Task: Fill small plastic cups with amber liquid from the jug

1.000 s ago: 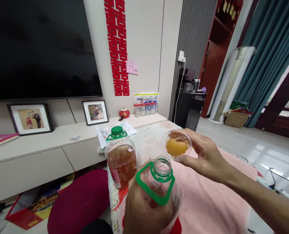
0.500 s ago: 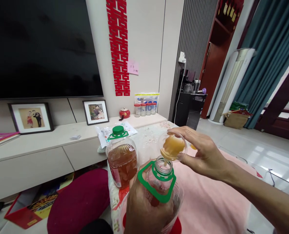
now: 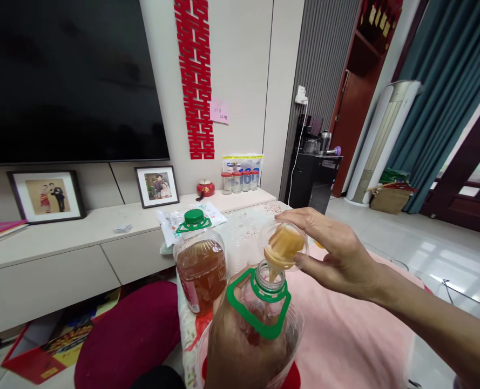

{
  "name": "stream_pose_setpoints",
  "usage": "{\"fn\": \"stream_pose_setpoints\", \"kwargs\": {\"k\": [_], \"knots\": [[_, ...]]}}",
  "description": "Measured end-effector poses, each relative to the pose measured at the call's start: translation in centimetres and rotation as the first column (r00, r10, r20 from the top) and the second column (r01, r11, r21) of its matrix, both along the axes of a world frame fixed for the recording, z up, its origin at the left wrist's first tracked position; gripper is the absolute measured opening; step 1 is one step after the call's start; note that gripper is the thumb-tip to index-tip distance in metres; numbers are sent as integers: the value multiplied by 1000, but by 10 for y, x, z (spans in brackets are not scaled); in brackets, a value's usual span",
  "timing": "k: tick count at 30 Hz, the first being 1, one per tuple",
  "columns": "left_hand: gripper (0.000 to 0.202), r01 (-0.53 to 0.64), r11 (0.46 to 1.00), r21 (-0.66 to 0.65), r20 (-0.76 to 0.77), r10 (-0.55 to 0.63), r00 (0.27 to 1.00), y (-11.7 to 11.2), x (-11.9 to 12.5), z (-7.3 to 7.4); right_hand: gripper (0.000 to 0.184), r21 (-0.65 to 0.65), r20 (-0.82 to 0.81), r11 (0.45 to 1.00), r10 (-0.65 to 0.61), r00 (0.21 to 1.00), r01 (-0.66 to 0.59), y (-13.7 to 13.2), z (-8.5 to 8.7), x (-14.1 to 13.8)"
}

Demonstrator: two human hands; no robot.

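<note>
My left hand (image 3: 240, 340) is wrapped round a clear plastic jug (image 3: 294, 319) with a green carry handle (image 3: 279, 327) and an uncapped neck. Above that neck, my right hand (image 3: 329, 246) grips a clear plastic cup (image 3: 263, 237) by its side, tilted to the left. Thick amber-yellow liquid (image 3: 284, 243) runs from the cup's lip into the jug's mouth. Left of the jug stands a second jug (image 3: 201, 270) with a green cap, largely filled with brown liquid. Something red under the held jug is mostly hidden.
A pink cloth (image 3: 353, 319) covers the table on the right. A plastic bag (image 3: 169, 224) lies behind the capped jug. Several red-lidded jars (image 3: 236, 182) and framed photos (image 3: 157, 186) stand on the cabinet. A maroon round cushion (image 3: 130, 335) sits at lower left.
The cup is tipped slightly further, and the stream from its lip is wider. My left hand still holds the jug in nearly the same place.
</note>
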State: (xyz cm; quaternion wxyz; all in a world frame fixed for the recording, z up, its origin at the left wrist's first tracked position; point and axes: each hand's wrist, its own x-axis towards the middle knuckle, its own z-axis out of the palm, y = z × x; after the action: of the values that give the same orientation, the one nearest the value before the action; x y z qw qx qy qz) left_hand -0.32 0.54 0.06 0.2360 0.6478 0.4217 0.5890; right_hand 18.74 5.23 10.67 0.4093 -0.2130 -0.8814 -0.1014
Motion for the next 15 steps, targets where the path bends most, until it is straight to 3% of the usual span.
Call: {"fn": "stream_pose_setpoints", "kwargs": {"k": [3, 6, 15], "knots": [[14, 53, 995, -85, 84, -45, 995, -5, 5, 12, 53, -2, 1, 1000, 8, 1000, -8, 1, -1, 0], [22, 70, 989, -133, 103, -56, 993, -12, 6, 20, 58, -8, 8, 1000, 3, 1000, -3, 1, -1, 0], [36, -12, 978, -209, 157, 46, 987, -20, -4, 9, 58, 22, 46, 999, -30, 998, 29, 0, 2, 1]]}}
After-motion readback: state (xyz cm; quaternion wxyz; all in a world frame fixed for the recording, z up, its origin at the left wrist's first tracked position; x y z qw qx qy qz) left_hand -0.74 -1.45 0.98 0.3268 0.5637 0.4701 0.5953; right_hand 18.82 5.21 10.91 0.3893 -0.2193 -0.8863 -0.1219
